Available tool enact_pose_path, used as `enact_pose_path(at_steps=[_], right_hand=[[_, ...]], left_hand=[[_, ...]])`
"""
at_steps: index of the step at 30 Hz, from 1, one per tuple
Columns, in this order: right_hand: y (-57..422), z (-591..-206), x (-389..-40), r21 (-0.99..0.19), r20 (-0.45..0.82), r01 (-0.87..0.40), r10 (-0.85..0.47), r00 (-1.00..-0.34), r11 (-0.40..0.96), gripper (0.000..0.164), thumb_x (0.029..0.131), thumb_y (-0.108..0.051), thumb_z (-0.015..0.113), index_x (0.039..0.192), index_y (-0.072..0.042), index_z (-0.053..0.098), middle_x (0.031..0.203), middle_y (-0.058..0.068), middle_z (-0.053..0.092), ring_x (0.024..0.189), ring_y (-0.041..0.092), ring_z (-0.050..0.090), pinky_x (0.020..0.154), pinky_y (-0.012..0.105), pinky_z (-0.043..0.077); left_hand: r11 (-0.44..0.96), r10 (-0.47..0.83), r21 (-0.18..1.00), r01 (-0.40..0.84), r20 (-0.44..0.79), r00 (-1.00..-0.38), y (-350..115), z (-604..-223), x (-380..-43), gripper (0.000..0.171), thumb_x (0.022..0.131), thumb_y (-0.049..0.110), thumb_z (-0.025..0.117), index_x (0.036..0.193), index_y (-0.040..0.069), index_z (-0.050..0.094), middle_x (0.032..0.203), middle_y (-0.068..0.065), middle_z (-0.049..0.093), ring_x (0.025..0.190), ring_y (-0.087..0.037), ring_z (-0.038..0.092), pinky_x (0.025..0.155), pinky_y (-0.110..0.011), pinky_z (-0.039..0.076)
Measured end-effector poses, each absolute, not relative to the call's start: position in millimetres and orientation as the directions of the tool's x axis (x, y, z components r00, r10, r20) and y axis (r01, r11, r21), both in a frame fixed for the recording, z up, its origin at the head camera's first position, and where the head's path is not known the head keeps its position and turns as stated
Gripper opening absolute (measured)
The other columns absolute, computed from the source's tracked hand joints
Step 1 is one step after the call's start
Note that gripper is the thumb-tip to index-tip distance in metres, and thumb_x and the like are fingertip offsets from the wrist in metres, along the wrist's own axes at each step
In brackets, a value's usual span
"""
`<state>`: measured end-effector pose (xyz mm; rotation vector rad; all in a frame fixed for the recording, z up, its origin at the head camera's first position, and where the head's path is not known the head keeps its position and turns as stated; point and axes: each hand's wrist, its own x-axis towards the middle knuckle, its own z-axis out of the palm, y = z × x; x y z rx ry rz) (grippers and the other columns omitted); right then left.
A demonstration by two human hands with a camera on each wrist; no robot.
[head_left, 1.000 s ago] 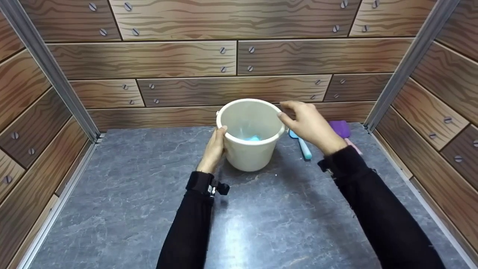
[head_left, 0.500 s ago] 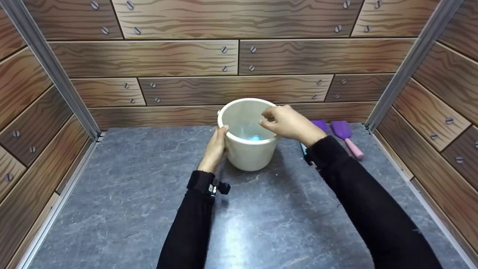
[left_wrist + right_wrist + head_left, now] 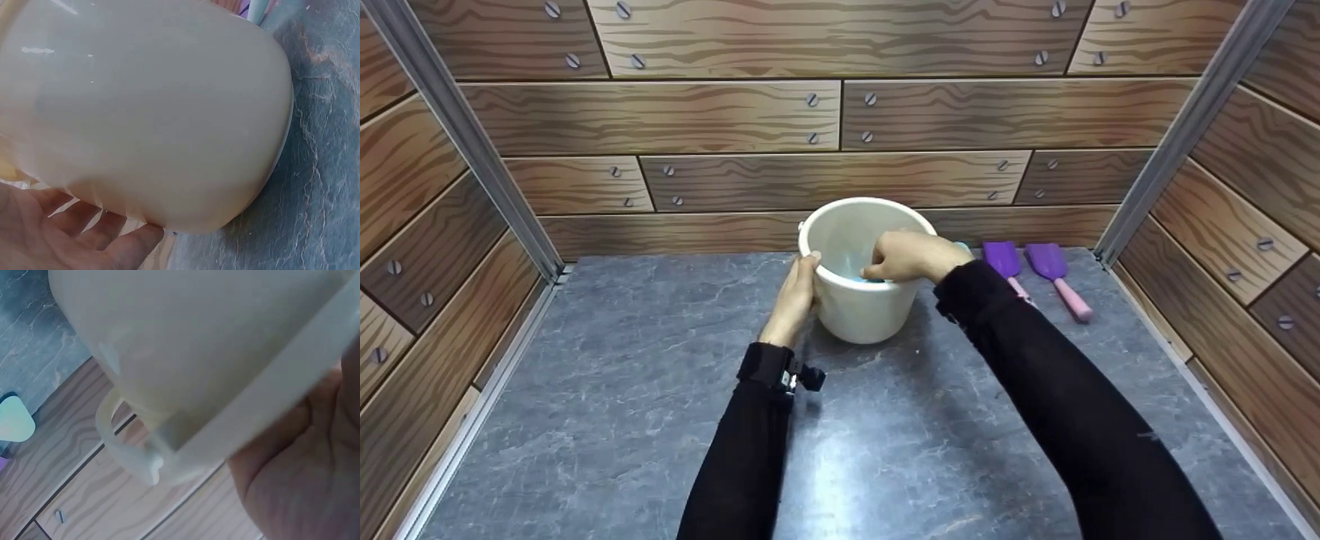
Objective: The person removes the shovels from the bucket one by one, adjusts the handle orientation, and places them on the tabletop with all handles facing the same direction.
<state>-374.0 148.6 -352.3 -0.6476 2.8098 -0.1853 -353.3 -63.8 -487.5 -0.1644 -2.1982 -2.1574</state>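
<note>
A cream-white plastic bucket (image 3: 862, 313) stands upright on the grey marbled surface. My left hand (image 3: 791, 300) holds its left side, thumb at the rim and fingers along the outer wall; in the left wrist view these fingers (image 3: 135, 242) touch the wall. My right hand (image 3: 911, 256) reaches over the right rim into the bucket, its fingertips mostly hidden inside. Just below them a bit of something light blue (image 3: 871, 280) shows, too little to tell its kind. The right wrist view has the bucket's outer wall (image 3: 185, 343) and my palm (image 3: 304, 478) beyond the rim.
Right of the bucket lie two purple toy shovels with pink handles, one nearer (image 3: 1002, 259) and one farther right (image 3: 1048, 261). A light-blue piece (image 3: 962, 246) peeks out behind my right wrist. Wood-patterned walls (image 3: 735, 180) enclose the back and sides.
My right hand has moved left from outside the right rim and down into the bucket. The shovels have come into fuller view. My left hand stays on the bucket.
</note>
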Motion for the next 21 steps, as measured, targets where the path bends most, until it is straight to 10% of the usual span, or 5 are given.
enact_pose_path(at_steps=[9, 21], right_hand=[[144, -365, -386, -0.169, -0.285, -0.42, -0.452, -0.845, 0.892, 0.048, 0.109, -0.046, 0.067, 0.123, -0.007, 0.091, 0.115, 0.012, 0.089, 0.1, 0.026, 0.076, 0.103, 0.052, 0.067], [146, -361, -391, -0.209, -0.381, -0.467, -0.511, -0.77, 0.859, 0.039, 0.104, -0.042, 0.069, 0.119, -0.012, 0.091, 0.086, -0.01, 0.07, 0.084, 0.013, 0.061, 0.074, 0.026, 0.049]], left_hand=[[0.009, 0.04, 0.994, 0.109, 0.108, -0.993, -63, -488, -354, 0.076, 0.117, 0.049, 0.045, 0.18, 0.006, 0.043, 0.181, -0.026, 0.05, 0.168, -0.043, 0.05, 0.144, -0.061, 0.039], [0.053, 0.015, 0.991, 0.121, 0.12, -0.993, -64, -487, -355, 0.073, 0.117, 0.047, 0.045, 0.173, 0.002, 0.05, 0.175, -0.029, 0.056, 0.164, -0.045, 0.053, 0.144, -0.059, 0.039]])
